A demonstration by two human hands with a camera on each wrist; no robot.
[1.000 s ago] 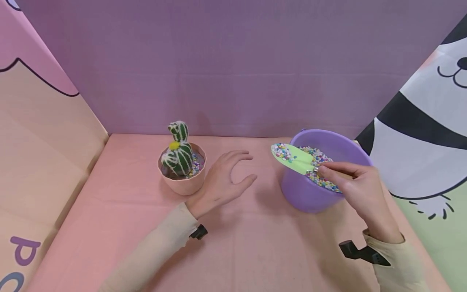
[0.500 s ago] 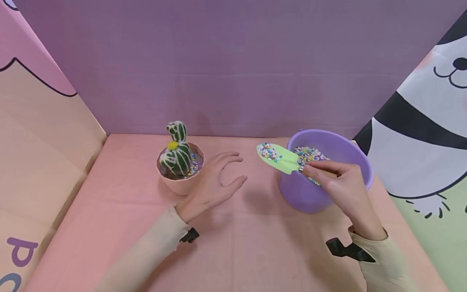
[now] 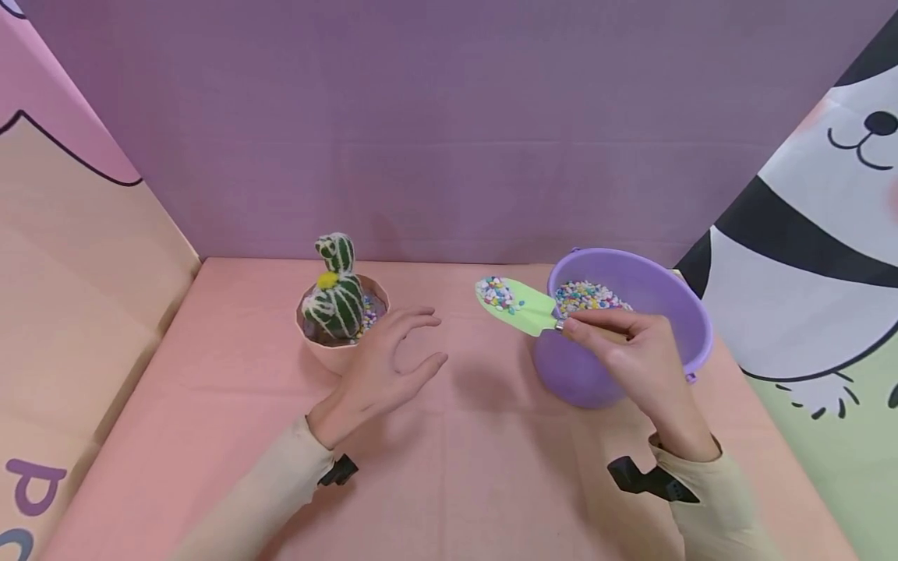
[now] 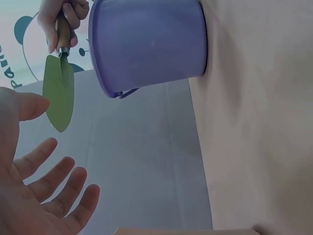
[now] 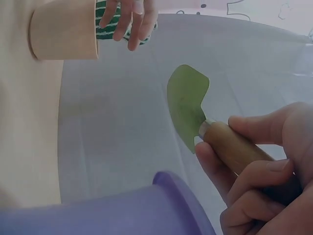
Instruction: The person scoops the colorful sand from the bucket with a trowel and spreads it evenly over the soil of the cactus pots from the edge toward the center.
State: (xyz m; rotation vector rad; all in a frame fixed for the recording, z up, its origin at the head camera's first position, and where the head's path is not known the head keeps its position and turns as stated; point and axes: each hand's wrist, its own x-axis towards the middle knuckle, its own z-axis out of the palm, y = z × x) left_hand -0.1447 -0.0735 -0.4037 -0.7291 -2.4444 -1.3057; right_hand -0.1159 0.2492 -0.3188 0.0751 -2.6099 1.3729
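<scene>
Right fingers (image 5: 259, 176) grip trowel (image 3: 530, 313) bearing pebbles (image 3: 496, 294) — left fingers (image 4: 88, 200) loosely parted; purple letter (image 3: 38, 470) on wall (image 3: 70, 327).

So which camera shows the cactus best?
The head view: the cactus and its yellow flower stand clear of the left hand. The right wrist view shows only part, behind that hand's fingers; the left wrist view shows none.
</scene>
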